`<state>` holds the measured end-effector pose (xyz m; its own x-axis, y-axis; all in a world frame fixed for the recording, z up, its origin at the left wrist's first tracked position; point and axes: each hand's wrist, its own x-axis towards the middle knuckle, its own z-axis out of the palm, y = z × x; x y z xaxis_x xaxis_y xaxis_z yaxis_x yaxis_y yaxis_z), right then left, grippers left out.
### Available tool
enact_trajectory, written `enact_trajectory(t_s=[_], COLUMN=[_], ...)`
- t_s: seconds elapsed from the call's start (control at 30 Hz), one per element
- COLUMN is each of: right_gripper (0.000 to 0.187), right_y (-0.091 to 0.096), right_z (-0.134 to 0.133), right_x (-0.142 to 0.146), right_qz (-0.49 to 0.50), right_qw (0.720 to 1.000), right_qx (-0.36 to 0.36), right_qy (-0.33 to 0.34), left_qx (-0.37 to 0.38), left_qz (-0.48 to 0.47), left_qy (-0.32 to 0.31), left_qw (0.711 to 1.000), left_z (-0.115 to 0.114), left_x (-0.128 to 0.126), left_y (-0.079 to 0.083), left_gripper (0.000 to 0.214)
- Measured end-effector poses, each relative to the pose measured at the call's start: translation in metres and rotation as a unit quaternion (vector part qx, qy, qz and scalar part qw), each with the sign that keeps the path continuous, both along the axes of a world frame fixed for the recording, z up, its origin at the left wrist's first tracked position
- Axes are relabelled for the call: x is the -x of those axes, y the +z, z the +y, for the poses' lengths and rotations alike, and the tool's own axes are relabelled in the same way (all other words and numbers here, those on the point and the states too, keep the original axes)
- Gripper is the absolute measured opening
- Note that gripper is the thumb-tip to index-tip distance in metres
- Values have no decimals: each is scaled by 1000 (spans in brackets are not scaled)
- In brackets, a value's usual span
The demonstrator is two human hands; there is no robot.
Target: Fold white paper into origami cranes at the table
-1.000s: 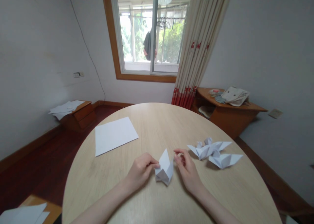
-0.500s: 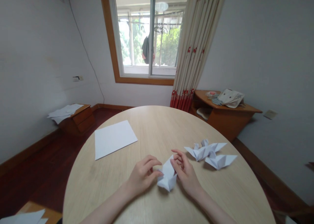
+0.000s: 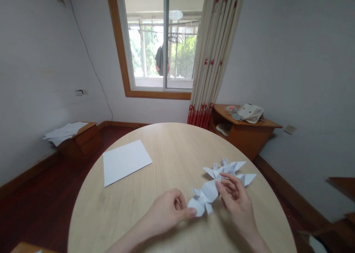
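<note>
1. The right hand [image 3: 235, 197] covers one end of the folded paper figure [image 3: 203, 199], hiding where its fingers meet the paper.
2. The left hand [image 3: 166, 210] turns its curled fingers away, so their contact with the figure cannot be told.
3. At twelve o'clock, that right hand also hides the lower part of the folded paper shapes [image 3: 229, 168], so their number is unclear.
4. The bottom edge cuts off both forearms at six o'clock.
5. At seven o'clock, the same edge cuts off a wooden piece [image 3: 24, 248].
6. At five o'clock, a white object [image 3: 314, 244] is cut off and blurred.
7. At two o'clock, the small items [image 3: 231, 108] on the corner cabinet [image 3: 244, 134] are too small to name.
8. At eleven o'clock, the dark hanging thing [image 3: 159, 60] beyond the window [image 3: 158, 42] is too blurred to name.
</note>
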<state>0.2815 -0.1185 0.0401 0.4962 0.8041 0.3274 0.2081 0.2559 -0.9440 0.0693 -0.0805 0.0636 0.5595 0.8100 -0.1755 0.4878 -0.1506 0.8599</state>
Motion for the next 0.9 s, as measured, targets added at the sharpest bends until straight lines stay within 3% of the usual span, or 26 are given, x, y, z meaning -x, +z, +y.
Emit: enact_trajectory(t_s=[0.13,0.27,0.4,0.63,0.77,0.9], right_gripper=[46,48,50,54,54,52], right_y=[3,7,5,-14,-30,-42], right_z=[-14,-24,-30,-28,-22,-14], right_x=[-12,-26,-42,-72,-97,-117], right_qz=[47,57,43,50,52,46], right_qw=[998,994,992,989,984,984], right_qx=[7,0,1,27,45,67], right_qy=[-38,-89,-117,-139,-162,-160], left_qx=[73,46,47,132,148,116], left_qz=[-108,-64,-59,-154,-127,-87], left_qy=[-122,-78,-79,-22,-24,-21], left_qw=[984,994,994,979,981,989], left_z=[2,1,-3,-2,3,7], left_x=[-10,-26,-47,-93,-106,-107], left_y=[3,9,6,-19,-29,-37], left_gripper=[37,45,55,20,18,21])
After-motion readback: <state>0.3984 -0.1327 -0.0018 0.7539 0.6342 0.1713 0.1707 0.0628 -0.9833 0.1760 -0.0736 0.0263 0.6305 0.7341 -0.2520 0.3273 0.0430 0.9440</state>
